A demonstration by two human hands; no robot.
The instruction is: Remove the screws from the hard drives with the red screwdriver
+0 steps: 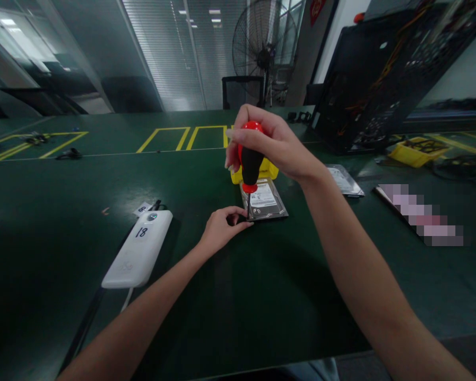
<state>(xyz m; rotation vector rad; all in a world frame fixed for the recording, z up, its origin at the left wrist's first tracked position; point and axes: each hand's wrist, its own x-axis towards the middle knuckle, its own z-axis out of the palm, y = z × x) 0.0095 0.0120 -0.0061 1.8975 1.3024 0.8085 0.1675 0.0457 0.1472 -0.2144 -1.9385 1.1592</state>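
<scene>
A hard drive (275,205) with a white label lies flat on the green table. My right hand (272,135) is wrapped round the red and black handle of a screwdriver (250,164), held upright above the drive. The screwdriver's tip meets the drive's near left corner. At that corner my left hand (224,227) pinches close to the tip with thumb and forefinger; whether it grips the drive's edge or the shaft, I cannot make out. Right behind the drive sits a yellow tray (267,169), partly hidden by my right hand.
A second drive (345,181) lies to the right, near a blurred-out flat object (420,214). A white power bank (138,248) marked 18, with a cable, is at left. An open computer case (353,90) and a yellow bin (418,151) stand back right.
</scene>
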